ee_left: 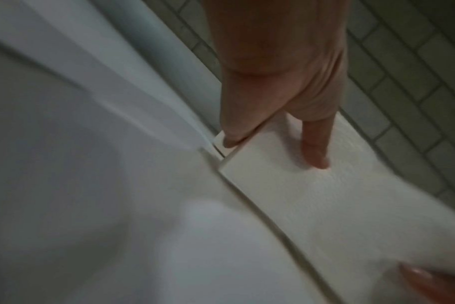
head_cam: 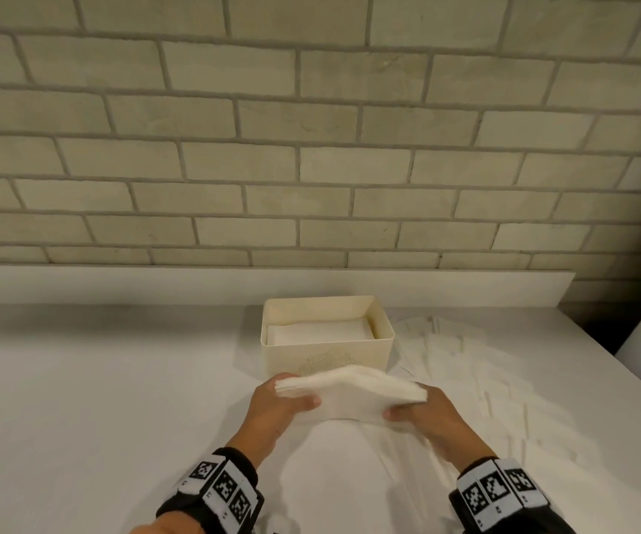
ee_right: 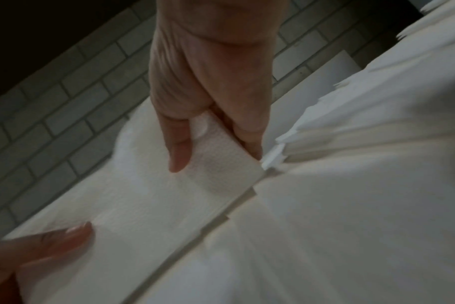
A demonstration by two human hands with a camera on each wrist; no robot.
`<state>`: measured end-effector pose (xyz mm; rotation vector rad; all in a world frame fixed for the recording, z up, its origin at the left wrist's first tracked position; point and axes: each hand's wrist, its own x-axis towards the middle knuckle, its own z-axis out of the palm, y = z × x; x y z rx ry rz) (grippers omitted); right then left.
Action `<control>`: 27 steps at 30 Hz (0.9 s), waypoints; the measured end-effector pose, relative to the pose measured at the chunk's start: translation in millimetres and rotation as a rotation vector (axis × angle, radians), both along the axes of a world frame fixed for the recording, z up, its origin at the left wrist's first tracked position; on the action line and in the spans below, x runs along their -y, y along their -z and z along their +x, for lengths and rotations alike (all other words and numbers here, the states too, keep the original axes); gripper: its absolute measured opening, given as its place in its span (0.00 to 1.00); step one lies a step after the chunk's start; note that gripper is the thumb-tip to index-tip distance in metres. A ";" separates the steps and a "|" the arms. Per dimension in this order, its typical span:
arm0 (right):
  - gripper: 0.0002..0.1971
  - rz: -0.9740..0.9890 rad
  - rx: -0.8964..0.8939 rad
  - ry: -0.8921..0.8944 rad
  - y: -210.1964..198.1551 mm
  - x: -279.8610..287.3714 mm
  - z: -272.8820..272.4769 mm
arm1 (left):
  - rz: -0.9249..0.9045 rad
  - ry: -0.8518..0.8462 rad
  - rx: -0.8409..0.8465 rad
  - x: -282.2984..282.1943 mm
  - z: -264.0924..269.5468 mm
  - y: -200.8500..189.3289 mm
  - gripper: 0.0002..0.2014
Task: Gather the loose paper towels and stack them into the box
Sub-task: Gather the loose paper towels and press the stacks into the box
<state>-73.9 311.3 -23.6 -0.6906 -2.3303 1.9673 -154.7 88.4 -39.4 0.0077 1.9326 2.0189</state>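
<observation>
The white surface [head_cam: 99, 398] carries everything here, and across its 3 o'clock side lies the largest thing of the task: a fanned spread of loose paper towels [head_cam: 477, 379], overlapping like shingles, too many and too pale against the surface to count with any certainty. At 12 o'clock from the hands stands one cream box [head_cam: 326, 354], open-topped, with one stack of towels [head_cam: 321, 333] already lying flat inside, below the rim. Just short of the box, at about 6 o'clock from it, one gathered bundle of towels [head_cam: 349, 395] is held off the surface between two hands. The left hand [head_cam: 278, 408] pinches the bundle's 9 o'clock edge, thumb over the top and fingers beneath; the right hand [head_cam: 427, 416] pinches the 3 o'clock edge the same way, and the right wrist view shows its fingers [ee_right: 179, 152] lying on the embossed sheet. Judging by the sag in its middle, the bundle is light, soft and limp, with no stiffness of its own, and single sheets could slide out or crumple if squeezed at one corner only. It looks best taken at both short edges, pressed lightly so the layers stay aligned, then lowered flat onto the stack. The spread at 3 o'clock would want sweeping together before lifting.
</observation>
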 end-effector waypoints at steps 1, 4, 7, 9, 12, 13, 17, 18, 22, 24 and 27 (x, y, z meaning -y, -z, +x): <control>0.16 -0.020 -0.016 0.039 -1.2 -1.3 -3.2 | 0.035 0.001 0.023 -1.4 -0.6 -3.3 0.21; 0.17 -0.068 -0.031 0.079 -1.8 -6.8 -3.8 | 0.073 0.037 0.043 -0.6 -1.3 -7.6 0.20; 0.20 -0.010 0.030 0.028 0.6 -4.6 1.3 | -0.020 0.054 0.035 -0.2 1.9 -5.2 0.26; 0.19 -0.029 0.012 0.059 0.1 -6.5 -0.9 | -0.051 0.049 0.001 -0.3 2.2 -7.9 0.23; 0.22 -0.068 0.015 0.095 -0.1 -13.8 -2.6 | 0.033 0.056 0.010 2.1 -1.1 -12.0 0.21; 0.23 -0.048 0.040 0.065 1.3 -14.9 -2.1 | 0.026 0.067 0.011 2.7 -1.2 -12.2 0.22; 0.23 0.118 0.139 -0.067 3.2 -10.8 -0.2 | -0.041 0.051 0.047 4.2 -2.9 -5.9 0.23; 0.22 0.119 0.139 -0.064 2.1 -11.6 -0.7 | -0.039 0.047 0.051 4.5 -4.3 -5.1 0.22; 0.18 0.265 0.150 -0.060 -7.6 -7.9 0.6 | -0.171 0.076 -0.041 7.1 -6.8 -11.2 0.20; 0.12 0.402 0.066 -0.061 -23.6 -0.6 1.9 | -0.378 0.065 -0.235 9.2 -5.9 -23.9 0.19; 0.10 0.444 -0.196 -0.073 -62.8 17.7 2.9 | -0.461 0.106 -0.448 5.6 -0.8 -48.8 0.25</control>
